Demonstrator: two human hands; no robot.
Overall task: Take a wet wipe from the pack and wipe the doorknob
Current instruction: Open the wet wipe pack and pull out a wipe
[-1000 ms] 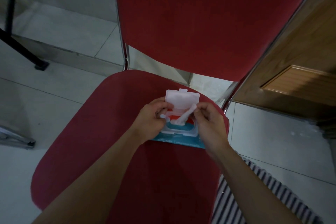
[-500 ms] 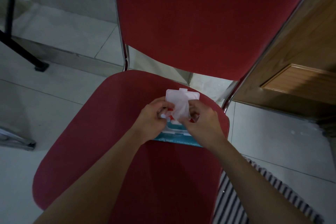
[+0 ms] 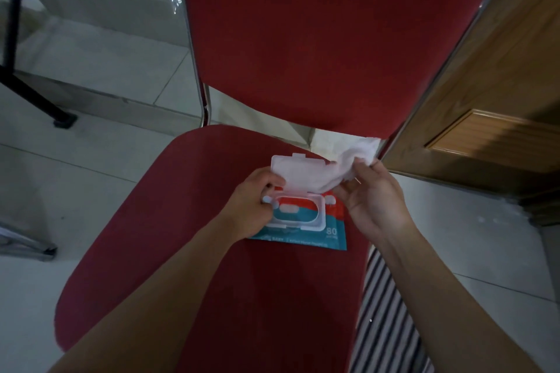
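On the red chair seat (image 3: pixel 212 266), the right hand (image 3: pixel 374 200) pinches a white wet wipe (image 3: pixel 342 165) in its fingers (image 3: pixel 363 165), lifted up and right of the pack (image 3: pixel 303 221). Left hand (image 3: pixel 251 206) fingers curl against the pack's left side, holding it down. White lid (image 3: pixel 295 174) stands open. Striped mat (image 3: pixel 385 327) on the floor at right; wooden door (image 3: pixel 491 106) beyond. Doorknob not seen.

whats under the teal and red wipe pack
The teal and red wipe pack lies flat on the red fabric chair seat; the seat directly beneath it is covered.
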